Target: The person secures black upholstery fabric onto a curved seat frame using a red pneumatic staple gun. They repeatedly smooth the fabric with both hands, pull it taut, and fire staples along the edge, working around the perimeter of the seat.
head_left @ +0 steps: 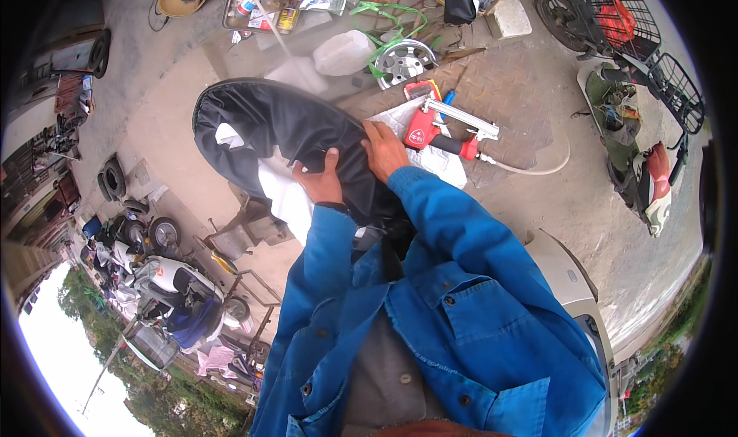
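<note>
Black vinyl is drawn most of the way over a scooter seat (284, 129) that lies on the ground outside a repair yard, tilted against the worker in a blue jacket. The black seat cover (307, 122) already wraps the top and far end of the seat; along the near edge, white foam padding (280, 187) shows uncovered, so by the look of it the stretching is well along while the lower edge is yet to be pulled over and fastened.

Both hands are on that unfinished edge. The left hand (321, 182) has its fingers (332, 160) curled narrow around a fold of the cover, just above the exposed foam. The right hand (382, 149) presses on the cover beside it, fingers bent and gripping the material at the seat's right rim. The two hands sit close together, with the bulk of the seat stretching away up and to the left of them.

Just right of the right hand, a red pneumatic staple gun (442, 133) lies on white plastic wrapping, its pale air hose (538, 168) trailing across a metal tread plate (507, 91). Beyond it sit a silver wheel hub (405, 60) and a tray of small parts (269, 6). Parked scooters (623, 129) line the right; more stand at lower left.
</note>
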Action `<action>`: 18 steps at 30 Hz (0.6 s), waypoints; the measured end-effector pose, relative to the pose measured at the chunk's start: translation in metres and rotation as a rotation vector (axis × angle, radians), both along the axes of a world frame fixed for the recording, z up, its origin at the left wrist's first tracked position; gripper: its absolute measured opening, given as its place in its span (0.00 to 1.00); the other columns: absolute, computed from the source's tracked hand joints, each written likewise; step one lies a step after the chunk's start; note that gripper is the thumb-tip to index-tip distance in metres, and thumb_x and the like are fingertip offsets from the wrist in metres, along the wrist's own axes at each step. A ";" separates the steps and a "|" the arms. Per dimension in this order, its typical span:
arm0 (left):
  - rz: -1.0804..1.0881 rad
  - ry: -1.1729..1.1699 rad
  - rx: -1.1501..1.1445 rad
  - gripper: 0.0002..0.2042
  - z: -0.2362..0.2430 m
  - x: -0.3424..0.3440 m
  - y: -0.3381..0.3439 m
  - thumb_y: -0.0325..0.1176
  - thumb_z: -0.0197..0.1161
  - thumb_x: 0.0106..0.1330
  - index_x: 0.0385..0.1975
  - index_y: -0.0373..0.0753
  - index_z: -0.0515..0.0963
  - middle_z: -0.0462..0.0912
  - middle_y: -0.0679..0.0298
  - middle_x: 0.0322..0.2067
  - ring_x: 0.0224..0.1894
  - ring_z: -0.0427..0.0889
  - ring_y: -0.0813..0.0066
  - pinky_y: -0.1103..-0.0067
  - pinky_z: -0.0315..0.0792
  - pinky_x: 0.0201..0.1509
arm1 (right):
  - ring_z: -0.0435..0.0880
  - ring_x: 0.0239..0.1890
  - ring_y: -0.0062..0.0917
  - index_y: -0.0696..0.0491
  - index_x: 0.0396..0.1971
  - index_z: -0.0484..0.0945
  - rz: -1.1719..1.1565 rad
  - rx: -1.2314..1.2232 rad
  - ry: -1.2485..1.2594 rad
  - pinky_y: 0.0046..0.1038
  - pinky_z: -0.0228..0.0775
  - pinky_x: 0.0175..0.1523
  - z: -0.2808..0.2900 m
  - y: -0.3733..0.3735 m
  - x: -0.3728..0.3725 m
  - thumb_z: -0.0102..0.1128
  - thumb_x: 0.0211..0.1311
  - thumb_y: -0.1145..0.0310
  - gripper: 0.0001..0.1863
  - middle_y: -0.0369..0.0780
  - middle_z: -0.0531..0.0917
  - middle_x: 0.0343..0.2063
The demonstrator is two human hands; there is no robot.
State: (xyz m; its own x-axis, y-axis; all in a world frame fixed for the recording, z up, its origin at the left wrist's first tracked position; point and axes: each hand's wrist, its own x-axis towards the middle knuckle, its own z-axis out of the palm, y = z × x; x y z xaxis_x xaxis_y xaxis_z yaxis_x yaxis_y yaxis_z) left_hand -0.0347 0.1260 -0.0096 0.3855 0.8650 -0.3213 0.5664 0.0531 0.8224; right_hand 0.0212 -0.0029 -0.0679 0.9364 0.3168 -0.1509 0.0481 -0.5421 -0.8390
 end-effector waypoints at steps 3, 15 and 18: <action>-0.499 0.143 0.643 0.26 0.027 0.011 -0.005 0.37 0.81 0.56 0.52 0.35 0.80 0.76 0.55 0.59 0.63 0.71 0.49 0.60 0.67 0.67 | 0.80 0.59 0.52 0.58 0.65 0.75 -0.040 0.010 -0.031 0.45 0.75 0.63 0.001 -0.006 -0.001 0.61 0.72 0.71 0.23 0.53 0.80 0.57; -1.523 -0.073 0.905 0.15 -0.022 0.026 0.079 0.27 0.74 0.55 0.42 0.38 0.83 0.82 0.61 0.44 0.50 0.81 0.57 0.60 0.75 0.55 | 0.80 0.58 0.49 0.59 0.64 0.76 -0.069 0.060 -0.014 0.41 0.76 0.63 0.002 -0.005 -0.004 0.59 0.73 0.74 0.21 0.52 0.81 0.55; -1.674 -0.198 0.905 0.15 -0.008 0.048 0.078 0.26 0.75 0.51 0.39 0.38 0.81 0.83 0.60 0.46 0.54 0.80 0.56 0.58 0.74 0.61 | 0.81 0.57 0.48 0.59 0.63 0.76 -0.084 0.043 -0.001 0.41 0.76 0.62 0.006 -0.006 -0.002 0.60 0.72 0.75 0.21 0.51 0.82 0.54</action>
State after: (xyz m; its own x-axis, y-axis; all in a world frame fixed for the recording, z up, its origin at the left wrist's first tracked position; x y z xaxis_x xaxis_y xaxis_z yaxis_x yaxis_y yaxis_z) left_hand 0.0138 0.2045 -0.0175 0.8513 -0.5163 0.0937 -0.5150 -0.7880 0.3374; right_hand 0.0190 -0.0087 -0.0617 0.9602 0.2428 -0.1381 0.0045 -0.5078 -0.8615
